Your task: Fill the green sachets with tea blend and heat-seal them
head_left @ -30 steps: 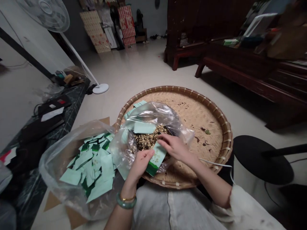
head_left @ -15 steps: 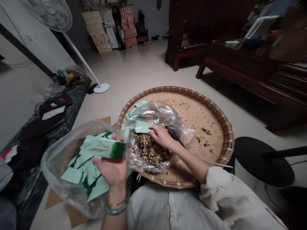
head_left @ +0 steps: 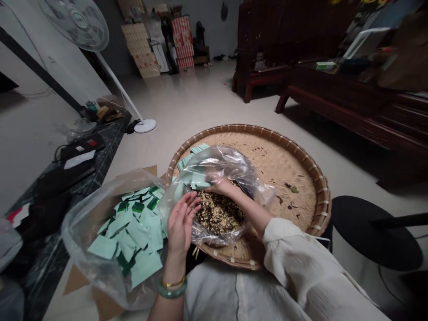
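My left hand [head_left: 182, 220] is open and holds nothing, its fingers apart at the near left edge of a clear plastic bag [head_left: 230, 158]. Inside that bag lies a loose mix of dark and pale dried bits [head_left: 219, 214], with light green paper packets [head_left: 199, 180] at its far left side. My right hand [head_left: 222, 185] reaches over the mix and touches the packets; its fingertips are blurred and partly hidden. Left of the hands, a second plastic bag [head_left: 78, 223] holds a heap of green packets [head_left: 133, 229]. Both bags have wide open mouths.
The first bag sits in a round woven bamboo tray [head_left: 297, 156] with scattered dark scraps. More green packets [head_left: 199, 149] stand along its left rim. A white standing fan [head_left: 145, 126] is at the left, a black round base [head_left: 374, 232] at the right, dark wooden furniture [head_left: 334, 98] beyond.
My left hand carried a green packet leftward to the heap, let go of it there, and came back open. My right hand left that packet and moved to the packets inside the bag.
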